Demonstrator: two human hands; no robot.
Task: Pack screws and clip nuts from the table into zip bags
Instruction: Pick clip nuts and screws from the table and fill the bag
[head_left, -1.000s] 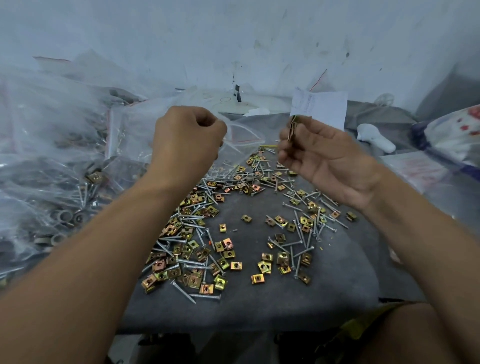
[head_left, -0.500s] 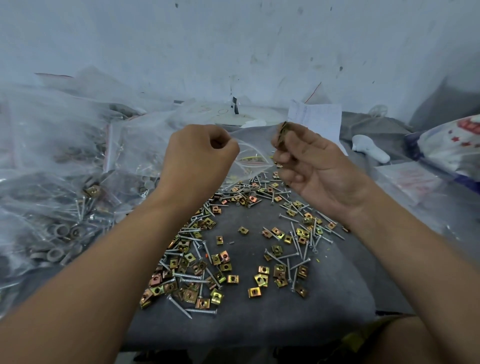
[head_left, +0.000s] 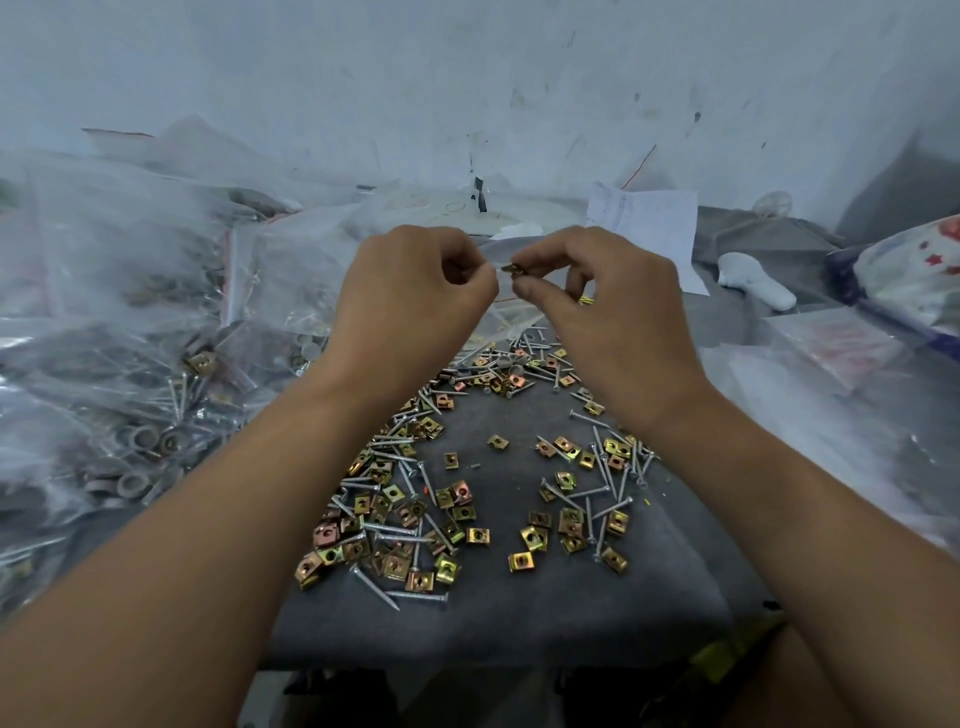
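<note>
Gold clip nuts (head_left: 395, 540) and silver screws (head_left: 597, 499) lie scattered over a grey cloth-covered table (head_left: 493, 613). Both hands are raised above the pile, close together. My left hand (head_left: 410, 301) pinches the top edge of a small clear zip bag (head_left: 511, 317), which hangs between the hands. My right hand (head_left: 602, 306) pinches a few gold clip nuts (head_left: 511, 269) at the bag's mouth, right beside the left thumb. The bag's lower part is see-through and partly hidden by my hands.
A heap of filled clear bags (head_left: 130, 338) with screws and grey washers covers the left side. A paper sheet (head_left: 644, 228) leans at the back wall. A white object (head_left: 753, 280) and a printed bag (head_left: 914, 275) lie to the right.
My right hand has swung left with the clip nuts to the bag's mouth. The two hands, apart a second ago, are now almost touching.
</note>
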